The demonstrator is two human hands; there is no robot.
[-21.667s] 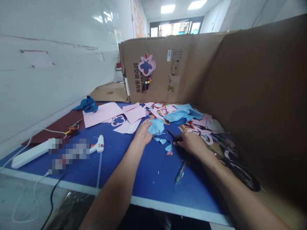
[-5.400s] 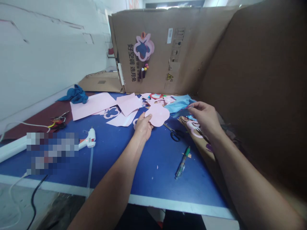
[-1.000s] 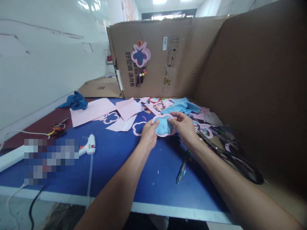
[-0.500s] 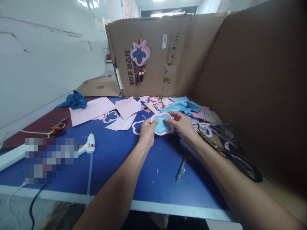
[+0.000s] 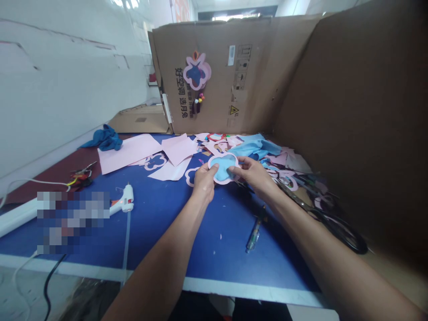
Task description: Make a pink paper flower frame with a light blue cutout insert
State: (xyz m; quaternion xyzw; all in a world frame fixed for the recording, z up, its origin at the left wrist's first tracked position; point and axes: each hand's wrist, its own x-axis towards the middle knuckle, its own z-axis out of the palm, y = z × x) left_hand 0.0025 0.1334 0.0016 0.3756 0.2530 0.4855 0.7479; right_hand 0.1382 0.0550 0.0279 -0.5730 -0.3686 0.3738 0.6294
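Observation:
Between my two hands is a flower-shaped paper cutout [image 5: 223, 167] with a pink rim and a light blue middle, held above the blue table. My left hand [image 5: 204, 180] pinches its left edge, thumb on the blue part. My right hand [image 5: 250, 171] grips the right edge, thumb also on the front; the fingers behind are partly hidden. Just left of it lies a pink flower outline [image 5: 190, 177], partly covered by my left hand. Behind my hands a light blue cloth [image 5: 256, 147] lies crumpled among paper scraps.
A white glue gun [image 5: 127, 198] with a glue stick lies at left. Large black-handled scissors [image 5: 321, 216] lie beside my right forearm, and a pen [image 5: 254, 234] lies in front. Pink sheets [image 5: 129, 151] lie at the back. A flower ornament [image 5: 204, 71] hangs on the cardboard wall [image 5: 257, 89].
The cutout has risen slightly and turned a little in my hands, its blue middle catching more light. Both hands keep their hold. The whole view has shifted slightly.

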